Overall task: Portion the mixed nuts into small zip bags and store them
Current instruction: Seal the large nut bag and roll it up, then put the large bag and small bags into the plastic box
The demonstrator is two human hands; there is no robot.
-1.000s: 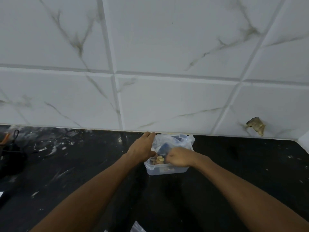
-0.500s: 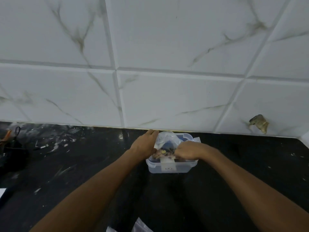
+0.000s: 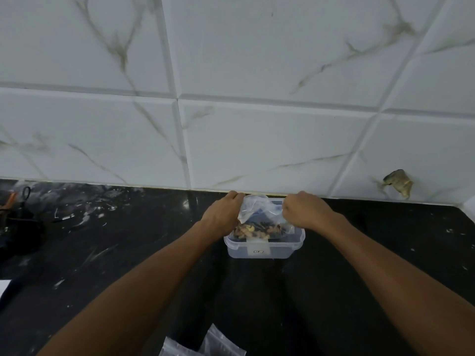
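Since half a second ago our two hands have pulled apart — they were bunched together over the bag's middle, now each sits at one top corner and the bag mouth is stretched wide between them. Zip bag hangs over the clear plastic tub, its bottom resting in or just above the tub's open top; we cannot tell which. Mixed nuts fill the bag's lower part, pale cashew shapes plus darker bits. Left hand pinches the bag's left top corner, fingers curled shut on the film; right hand does the same at the right corner.

Step in hand, as we judge it: closing a filled portion bag. Next move calls for lining up the two zip strips and pressing along the seal from one corner to the other, keeping nuts clear of the track.

Something blue shows through the film inside the tub — unclear what. Whether loose nuts remain in the tub is hidden by the bag. A white label sits on the tub's near wall. Tub stands on the black countertop, close to the tiled wall. Two empty zip bags lie flat at the near edge, well apart from the tub.
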